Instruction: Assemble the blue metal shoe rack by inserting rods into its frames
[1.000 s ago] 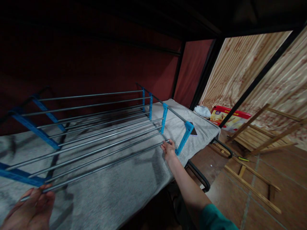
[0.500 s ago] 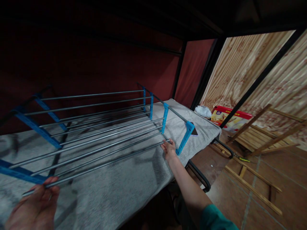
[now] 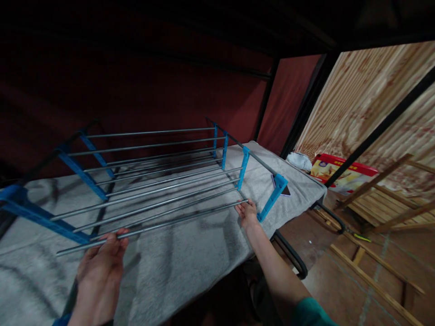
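Observation:
A rack of several long metal rods [image 3: 159, 185] joined by blue plastic brackets [image 3: 276, 195] lies on its side on a grey blanket [image 3: 183, 267]. Both my hands hold the nearest loose-looking rod [image 3: 170, 223]. My left hand [image 3: 102, 265] pinches it near its left end, thumb over the top. My right hand [image 3: 248, 213] grips its right end, just beside the nearest blue bracket.
The grey blanket covers a lower bunk with a black metal frame [image 3: 292, 253]. A dark card [image 3: 283, 190] lies near the bed's far corner. On the tiled floor to the right stand a red box [image 3: 343, 174], a white cloth [image 3: 299, 159] and wooden slatted frames [image 3: 384, 203].
The view has swung left, so the rack sits further right. My left hand has slid right along the front rod, from its tip to a spot further in. My right hand keeps its grip.

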